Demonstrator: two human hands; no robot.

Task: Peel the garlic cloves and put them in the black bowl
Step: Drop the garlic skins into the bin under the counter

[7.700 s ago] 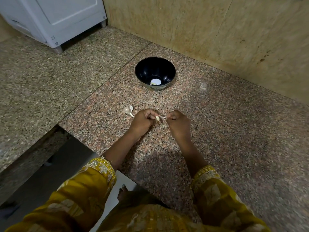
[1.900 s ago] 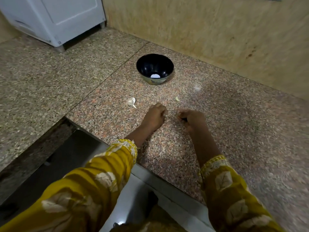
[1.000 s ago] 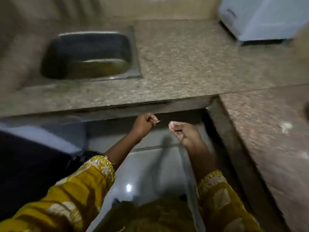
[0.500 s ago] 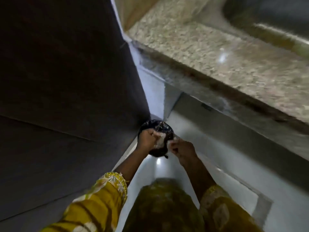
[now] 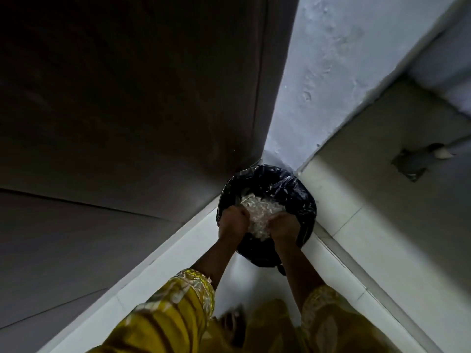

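Where you were: You bent over a bin [image 5: 304,200] lined with a black bag [image 5: 257,256]. It stood in a corner between a dark wall [image 5: 127,98] and a pale wall [image 5: 331,59].
In the bin: A heap of white scraps [image 5: 260,208] lay in the bag. I think they were garlic skins.
Left hand: Your left hand [image 5: 233,222] hung over the left side of the heap, fingers curled down. I could not tell if it held anything.
Right hand: Your right hand [image 5: 283,226] hung over the near right side, curled the same way. What was in it was hidden.
Garlic cloves and black bowl: Neither one showed.
Which way next: Both hands were side by side over the bin, neither one nearer. The black bowl was out of sight, so I think you had to turn away from this corner to reach it.
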